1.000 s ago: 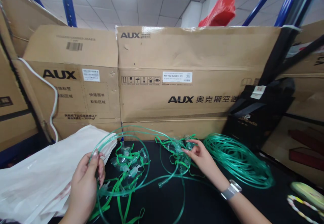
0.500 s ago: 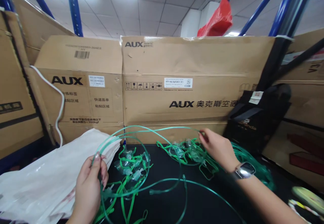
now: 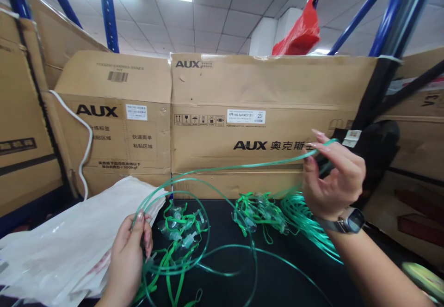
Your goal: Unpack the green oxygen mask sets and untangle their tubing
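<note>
My left hand (image 3: pixel 133 242) is closed on loops of thin green tubing (image 3: pixel 208 205) at the lower left. Raised at the right, in front of the large carton, my right hand (image 3: pixel 333 175) pinches a stretch of the same tubing, which runs nearly straight between both hands. Clear masks with green straps (image 3: pixel 183 233) lie on the black surface beside my left hand. A second group of masks (image 3: pixel 260 210) sits farther back, left of my right wrist. A coil of green tubing (image 3: pixel 308 224) lies beneath my right hand and forearm.
White plastic bags (image 3: pixel 69 233) are stacked at the left. Large cartons (image 3: pixel 270 85) stand along the back. A black bag (image 3: pixel 378 159) is at the right, and a red bag (image 3: pixel 300 29) hangs above. A white cable (image 3: pixel 88 145) hangs down the left carton.
My right hand has moved right and up, drawing the tubing with it, and more of the coil below shows. The far masks look shifted to the right. My left hand keeps its hold.
</note>
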Available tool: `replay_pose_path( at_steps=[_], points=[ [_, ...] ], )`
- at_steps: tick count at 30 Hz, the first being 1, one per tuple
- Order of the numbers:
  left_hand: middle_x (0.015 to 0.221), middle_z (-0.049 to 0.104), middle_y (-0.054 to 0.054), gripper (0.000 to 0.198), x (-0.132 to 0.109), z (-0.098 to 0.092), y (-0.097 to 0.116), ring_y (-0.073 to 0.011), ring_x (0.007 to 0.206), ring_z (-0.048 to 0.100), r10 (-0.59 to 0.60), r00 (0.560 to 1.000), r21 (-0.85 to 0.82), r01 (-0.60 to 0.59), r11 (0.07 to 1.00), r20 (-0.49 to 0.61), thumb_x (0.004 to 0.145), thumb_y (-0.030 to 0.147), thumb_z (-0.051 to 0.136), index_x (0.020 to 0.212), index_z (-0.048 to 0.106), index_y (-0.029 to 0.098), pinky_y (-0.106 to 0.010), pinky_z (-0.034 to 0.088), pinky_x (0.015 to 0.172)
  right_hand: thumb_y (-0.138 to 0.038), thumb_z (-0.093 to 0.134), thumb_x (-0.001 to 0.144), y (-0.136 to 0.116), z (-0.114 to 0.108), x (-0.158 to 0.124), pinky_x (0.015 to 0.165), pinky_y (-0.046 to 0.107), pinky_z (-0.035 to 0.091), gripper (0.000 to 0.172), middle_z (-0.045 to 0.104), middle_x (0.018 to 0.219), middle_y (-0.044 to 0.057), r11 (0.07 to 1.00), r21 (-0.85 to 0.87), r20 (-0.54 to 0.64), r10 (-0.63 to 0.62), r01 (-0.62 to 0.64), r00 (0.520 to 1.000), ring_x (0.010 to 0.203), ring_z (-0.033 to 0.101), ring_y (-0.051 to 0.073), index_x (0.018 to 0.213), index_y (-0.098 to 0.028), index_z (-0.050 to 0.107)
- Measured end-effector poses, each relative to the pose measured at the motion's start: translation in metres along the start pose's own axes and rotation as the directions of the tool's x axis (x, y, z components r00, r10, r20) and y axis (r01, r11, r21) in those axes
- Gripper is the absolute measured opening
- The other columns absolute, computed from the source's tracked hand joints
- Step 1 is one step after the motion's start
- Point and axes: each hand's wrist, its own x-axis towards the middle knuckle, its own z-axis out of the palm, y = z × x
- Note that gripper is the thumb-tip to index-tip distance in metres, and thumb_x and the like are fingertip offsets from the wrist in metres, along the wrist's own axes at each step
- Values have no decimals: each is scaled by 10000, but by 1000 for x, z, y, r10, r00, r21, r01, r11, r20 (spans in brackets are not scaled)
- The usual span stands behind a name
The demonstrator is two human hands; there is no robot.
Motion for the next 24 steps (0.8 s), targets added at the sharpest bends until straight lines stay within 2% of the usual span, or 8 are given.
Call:
replay_pose_path(
  at_steps=[5, 8, 11, 15, 17, 19, 21, 24],
  points=[
    [459, 421, 82, 256, 0, 0, -1, -54, 345, 342, 3, 1000, 0, -3, 1000, 10, 808, 449, 522, 730, 499, 206, -141, 285, 301, -118, 605, 761, -9, -2, -20, 872, 434, 458, 471, 586, 1007, 58, 992, -117, 152, -38, 56, 988, 993, 566, 238, 1188, -267, 476],
    [457, 420, 84, 269, 0, -1, -1, -53, 343, 342, -5, 1000, -1, 5, 1000, 6, 798, 462, 528, 725, 496, 205, -139, 285, 299, -114, 573, 769, -10, 2, -18, 931, 470, 405, 458, 577, 1028, 62, 981, -184, 211, -25, 65, 977, 1048, 542, 253, 1194, -255, 476],
    [453, 422, 85, 278, -1, -1, -1, -54, 343, 340, -7, 1000, 8, 7, 1000, 3, 789, 476, 532, 728, 497, 206, -139, 288, 299, -132, 513, 790, -10, 7, 4, 988, 526, 323, 467, 539, 1137, 102, 957, -277, 163, 134, -85, 978, 1170, 451, 292, 1244, -215, 441],
    [457, 429, 85, 291, -4, 0, 0, -57, 341, 345, -14, 1000, 23, 13, 1000, 21, 781, 496, 530, 739, 502, 210, -142, 294, 293, -128, 499, 771, -9, 12, 26, 989, 513, 327, 621, 443, 1290, 132, 911, -287, -41, 297, -295, 954, 1212, 391, 294, 1354, -185, 294],
    [458, 430, 85, 295, -4, 1, 0, -57, 340, 347, -18, 999, 20, 18, 1000, 28, 779, 498, 531, 727, 494, 210, -142, 292, 291, -127, 493, 765, -8, 16, 15, 979, 504, 343, 608, 454, 1280, 136, 907, -250, 9, 352, -338, 936, 1182, 420, 286, 1344, -170, 313],
    [456, 427, 86, 293, -4, 1, 0, -54, 341, 346, -20, 1000, 7, 20, 1000, 19, 778, 488, 537, 710, 485, 208, -139, 291, 295, -144, 474, 778, -10, 19, -13, 953, 487, 382, 508, 516, 1207, 136, 909, -175, 232, 411, -378, 882, 1130, 471, 270, 1280, -154, 398],
    [454, 422, 87, 286, -2, 1, 1, -52, 343, 343, -31, 999, -12, 31, 999, 9, 775, 478, 547, 709, 487, 206, -135, 290, 299, -169, 461, 792, -15, 19, -52, 936, 480, 404, 392, 552, 1151, 131, 890, -109, 475, 439, -444, 763, 1092, 502, 257, 1184, -154, 475],
    [452, 421, 89, 285, -3, 1, 0, -55, 343, 339, -51, 999, -18, 51, 999, 14, 759, 486, 561, 742, 504, 208, -138, 291, 293, -226, 449, 826, -28, 12, -112, 935, 483, 402, 189, 539, 1161, 123, 846, -92, 660, 447, -525, 604, 1092, 502, 258, 968, -186, 567]
  ],
)
